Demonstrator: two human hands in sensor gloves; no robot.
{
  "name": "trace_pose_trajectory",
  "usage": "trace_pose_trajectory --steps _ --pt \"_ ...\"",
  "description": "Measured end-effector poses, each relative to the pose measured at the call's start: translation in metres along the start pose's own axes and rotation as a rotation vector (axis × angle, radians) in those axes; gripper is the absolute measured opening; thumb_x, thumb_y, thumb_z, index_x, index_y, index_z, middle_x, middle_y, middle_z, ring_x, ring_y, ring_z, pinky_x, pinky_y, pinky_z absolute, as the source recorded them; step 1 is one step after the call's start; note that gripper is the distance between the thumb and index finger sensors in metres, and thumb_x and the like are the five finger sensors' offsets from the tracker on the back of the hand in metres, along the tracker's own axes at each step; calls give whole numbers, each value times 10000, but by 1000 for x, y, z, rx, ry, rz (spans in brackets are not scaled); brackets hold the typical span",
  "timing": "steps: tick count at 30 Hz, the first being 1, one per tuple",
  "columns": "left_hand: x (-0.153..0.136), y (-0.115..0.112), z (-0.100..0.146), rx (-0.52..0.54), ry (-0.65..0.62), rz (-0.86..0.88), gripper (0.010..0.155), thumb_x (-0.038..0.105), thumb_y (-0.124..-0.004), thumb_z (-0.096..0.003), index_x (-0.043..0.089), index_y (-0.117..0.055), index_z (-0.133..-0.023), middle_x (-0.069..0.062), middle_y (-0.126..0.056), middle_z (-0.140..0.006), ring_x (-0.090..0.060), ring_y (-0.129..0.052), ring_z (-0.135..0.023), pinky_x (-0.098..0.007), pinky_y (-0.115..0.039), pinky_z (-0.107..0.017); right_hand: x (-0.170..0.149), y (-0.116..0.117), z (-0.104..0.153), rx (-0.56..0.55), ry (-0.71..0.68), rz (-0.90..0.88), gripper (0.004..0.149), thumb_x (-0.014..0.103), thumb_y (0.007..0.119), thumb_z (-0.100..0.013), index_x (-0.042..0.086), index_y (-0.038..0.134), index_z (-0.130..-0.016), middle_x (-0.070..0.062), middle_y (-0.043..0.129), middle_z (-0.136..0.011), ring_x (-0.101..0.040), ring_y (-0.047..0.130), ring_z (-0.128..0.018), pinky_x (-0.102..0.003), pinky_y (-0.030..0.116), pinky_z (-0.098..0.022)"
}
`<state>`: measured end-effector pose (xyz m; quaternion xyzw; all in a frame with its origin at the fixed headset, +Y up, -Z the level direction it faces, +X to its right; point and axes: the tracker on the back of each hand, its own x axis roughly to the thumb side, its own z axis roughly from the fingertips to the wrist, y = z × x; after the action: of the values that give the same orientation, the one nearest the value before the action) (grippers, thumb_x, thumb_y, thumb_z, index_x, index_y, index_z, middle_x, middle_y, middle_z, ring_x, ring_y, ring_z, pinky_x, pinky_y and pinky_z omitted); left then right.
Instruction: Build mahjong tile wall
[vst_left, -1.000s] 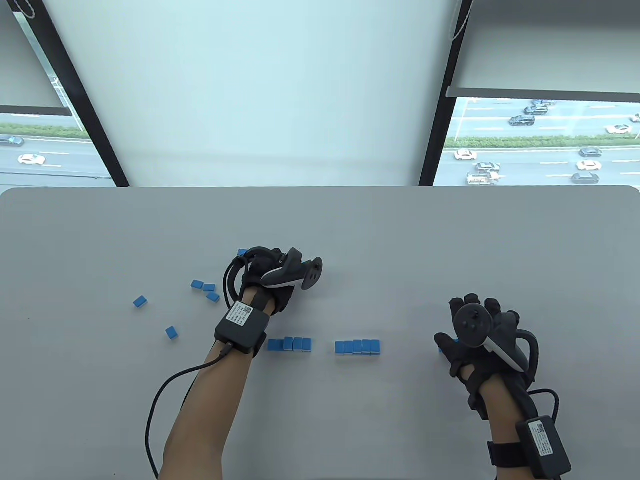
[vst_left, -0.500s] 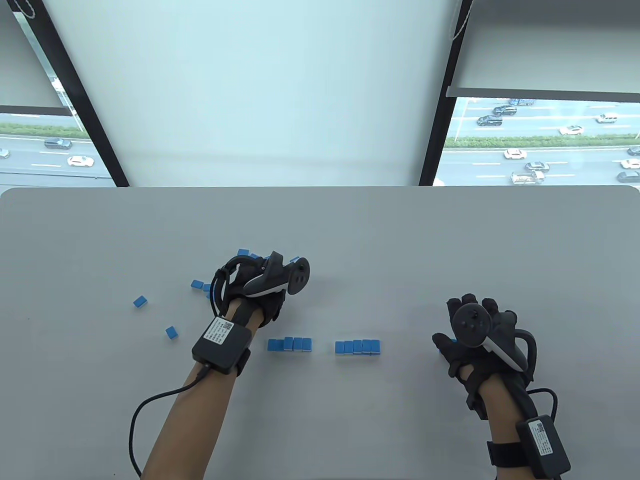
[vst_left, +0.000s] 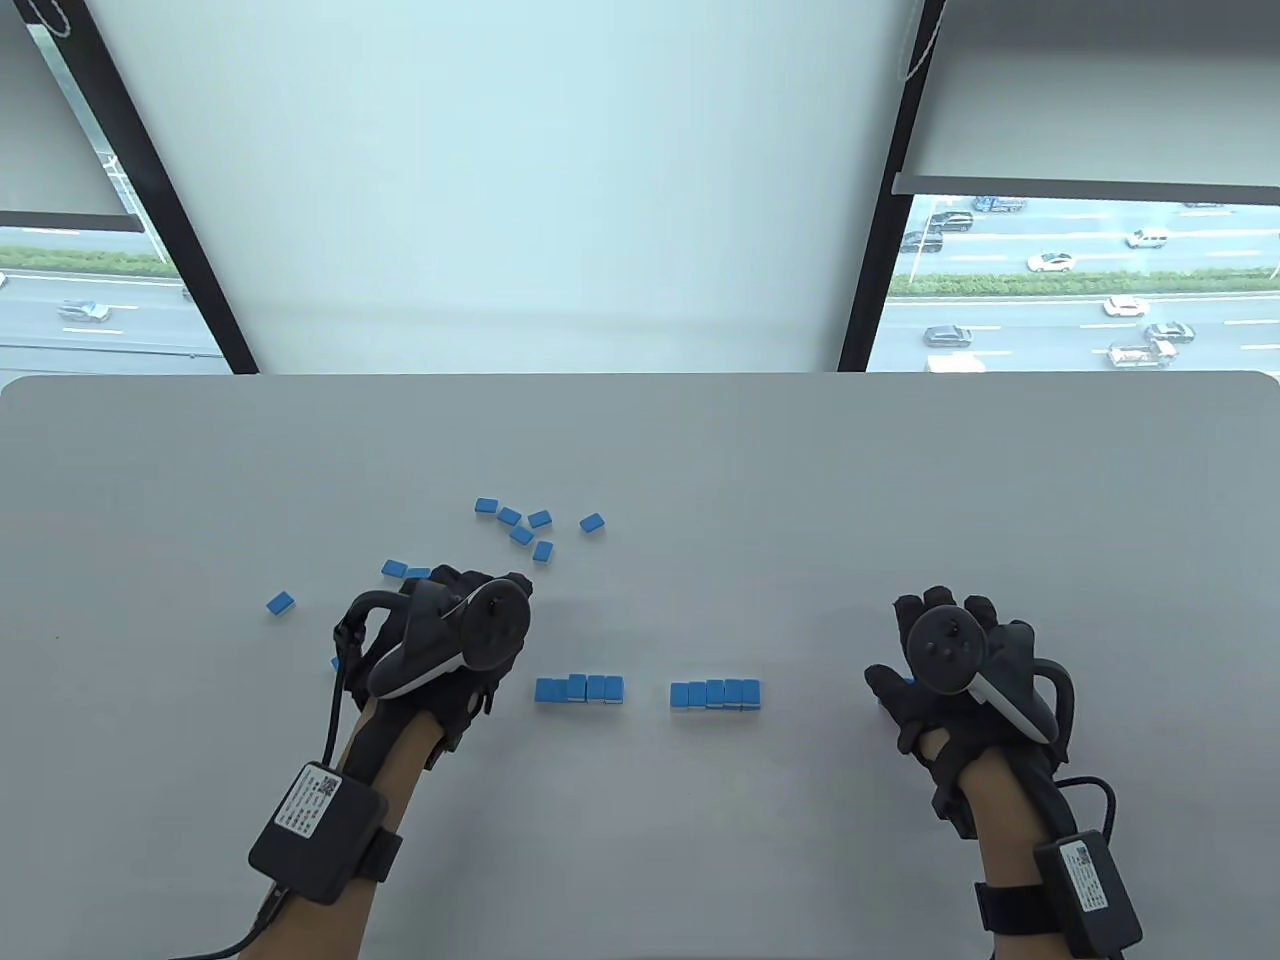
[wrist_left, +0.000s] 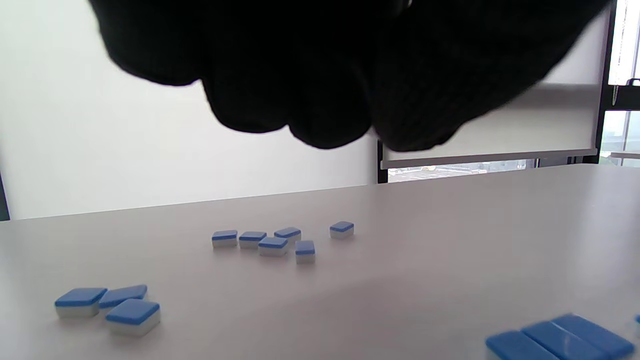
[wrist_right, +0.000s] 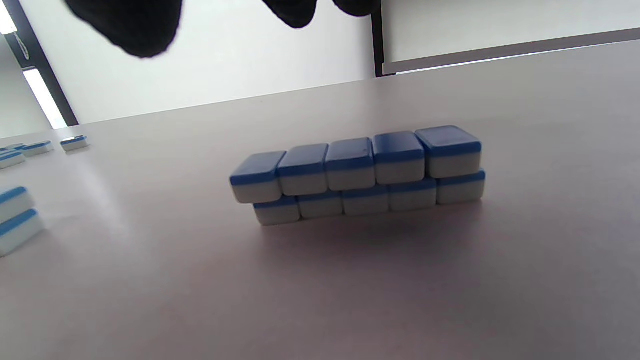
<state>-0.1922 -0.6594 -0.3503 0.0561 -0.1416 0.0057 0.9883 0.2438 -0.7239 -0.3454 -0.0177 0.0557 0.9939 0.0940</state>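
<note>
Grey table (vst_left: 700, 450): only right wrist view reveals the wall (wrist_right: 357, 172) double-stacked.

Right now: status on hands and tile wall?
Left hand low beside left wall segment, grip unseen. Right hand flat on table, blue tile edge at its thumb. Five-wide double-stacked segment standing; loose tiles unplaced. Nothing blocking.
</note>
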Motion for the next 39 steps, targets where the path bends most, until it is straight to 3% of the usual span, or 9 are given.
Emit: trace_pose_trajectory --steps 6,8,19,39 --pt "1 -25 20 43 -3 56 598 423 -940 -356 211 -817 -902 14 -970 -769 -235 -945 -669 -542 -785 -570 0 0 0 -3 2 8 805 603 674 -418 226 371 -1061 -78 267 -1120 -473 211 -970 -671 151 -603" --pt "2 -34 21 -13 -5 99 594 417 -935 -367 209 -807 -909 8 -961 -776 -242 -933 -679 -548 -772 -579 0 2 -1 6 5 7 805 603 674 -418 224 372 -1061 -79 268 -1120 -473 211 -970 -672 151 -603" --pt "26 -68 13 -84 -54 7 586 420 -911 -380 232 -797 -923 21 -936 -796 -238 -907 -707 -547 -749 -598 -2 6 -3 24 25 21 805 602 674 -419 225 370 -1061 -79 266 -1120 -473 209 -970 -671 150 -603" --pt "32 -80 6 -103 -63 -37 570 436 -910 -381 263 -826 -917 32 -915 -810 -242 -879 -732 -558 -721 -620 0 6 -3 26 22 27 806 601 676 -418 225 370 -1062 -79 266 -1120 -473 209 -970 -671 150 -603"
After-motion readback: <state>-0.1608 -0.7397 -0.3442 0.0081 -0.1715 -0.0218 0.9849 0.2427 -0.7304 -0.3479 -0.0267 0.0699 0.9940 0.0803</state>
